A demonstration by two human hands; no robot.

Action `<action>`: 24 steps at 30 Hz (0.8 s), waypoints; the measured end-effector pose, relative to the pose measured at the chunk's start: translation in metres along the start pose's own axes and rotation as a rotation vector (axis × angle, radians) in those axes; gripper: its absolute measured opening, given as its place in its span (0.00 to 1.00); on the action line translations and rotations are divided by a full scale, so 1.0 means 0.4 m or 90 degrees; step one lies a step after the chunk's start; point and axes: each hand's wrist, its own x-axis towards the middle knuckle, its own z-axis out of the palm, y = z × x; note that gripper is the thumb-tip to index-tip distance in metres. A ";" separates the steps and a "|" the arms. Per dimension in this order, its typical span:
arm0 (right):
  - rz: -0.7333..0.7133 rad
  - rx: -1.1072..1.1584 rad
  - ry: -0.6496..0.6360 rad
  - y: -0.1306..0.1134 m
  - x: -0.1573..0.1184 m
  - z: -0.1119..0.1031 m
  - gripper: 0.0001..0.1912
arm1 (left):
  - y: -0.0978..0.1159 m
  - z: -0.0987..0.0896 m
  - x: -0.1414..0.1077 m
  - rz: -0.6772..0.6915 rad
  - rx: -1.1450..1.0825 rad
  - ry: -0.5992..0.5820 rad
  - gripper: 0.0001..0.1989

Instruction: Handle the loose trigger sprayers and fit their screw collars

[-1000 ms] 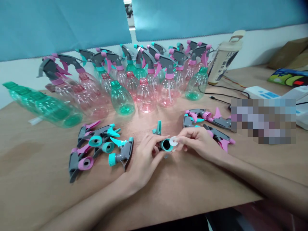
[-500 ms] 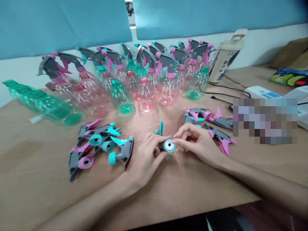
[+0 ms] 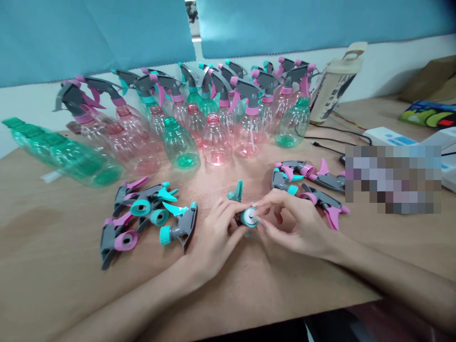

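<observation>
My left hand (image 3: pixel 217 232) is closed round a grey and teal spray head (image 3: pixel 243 217), whose collar faces up toward me. A white disc (image 3: pixel 251 216) with a dark centre hole sits in the collar, looking slightly tilted. The thumb and a finger of my right hand (image 3: pixel 295 221) pinch at the disc and the collar's right edge. Left of my left hand lie several loose spray heads (image 3: pixel 180 228) in teal, pink and grey. Beyond my right hand lie several more loose spray heads (image 3: pixel 326 202).
Pink bottles (image 3: pixel 217 145) and green bottles (image 3: pixel 181 147), many with spray heads on, stand in rows at the back. Green bottles (image 3: pixel 85 161) lie at the left. A tumbler (image 3: pixel 333 90), black cables (image 3: pixel 335 140) and white boxes (image 3: pixel 388 137) are at the right.
My right thumb and finger have moved onto the disc and the collar's edge. The disc's face now looks more tilted. My left hand keeps its hold on the spray head.
</observation>
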 end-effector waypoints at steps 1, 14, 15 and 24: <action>0.002 -0.004 0.001 0.002 0.000 0.001 0.15 | 0.000 0.000 0.000 0.002 0.001 -0.001 0.13; -0.002 -0.038 0.010 0.013 -0.002 0.001 0.13 | -0.001 0.001 -0.002 0.016 0.018 0.002 0.16; -0.005 -0.042 0.006 0.014 -0.001 0.000 0.13 | -0.001 0.001 -0.002 0.014 0.018 0.004 0.16; 0.020 -0.050 -0.044 0.014 0.003 -0.008 0.22 | -0.001 0.001 -0.003 0.008 0.042 0.005 0.14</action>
